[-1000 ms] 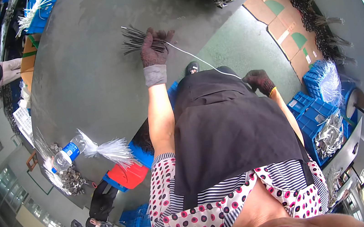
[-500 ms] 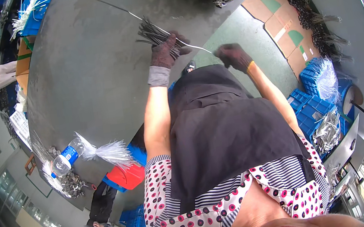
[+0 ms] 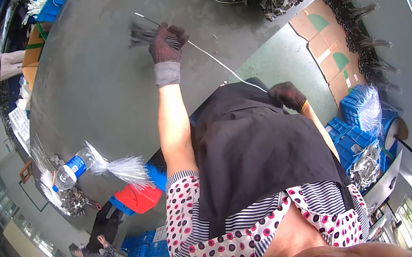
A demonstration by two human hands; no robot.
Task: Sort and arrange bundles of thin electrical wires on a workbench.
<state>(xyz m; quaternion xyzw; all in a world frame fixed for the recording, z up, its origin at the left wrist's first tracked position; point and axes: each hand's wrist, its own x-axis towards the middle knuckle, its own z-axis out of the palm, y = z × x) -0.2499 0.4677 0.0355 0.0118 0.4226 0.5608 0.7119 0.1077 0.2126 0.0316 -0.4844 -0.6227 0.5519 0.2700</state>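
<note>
Beyond the grey table's right edge (image 3: 258,52), a blue plastic crate (image 3: 349,103) held thin translucent strands (image 3: 369,108). Gloved left grip (image 3: 167,42) was closed round thin black tubes (image 3: 140,35); gloved right grip (image 3: 288,97) pinched white cable (image 3: 218,63).

A blue label (image 3: 75,166) is wrapping around a clear bottle (image 3: 67,177). Tiny marks are covering a white sheet (image 3: 19,127). Green half-round marks (image 3: 341,61) are showing on brown cardboard (image 3: 327,44). The writing is looking too small to read.

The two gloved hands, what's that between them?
A thin white cord curves from the left hand to the right hand, as the head view shows.
</note>
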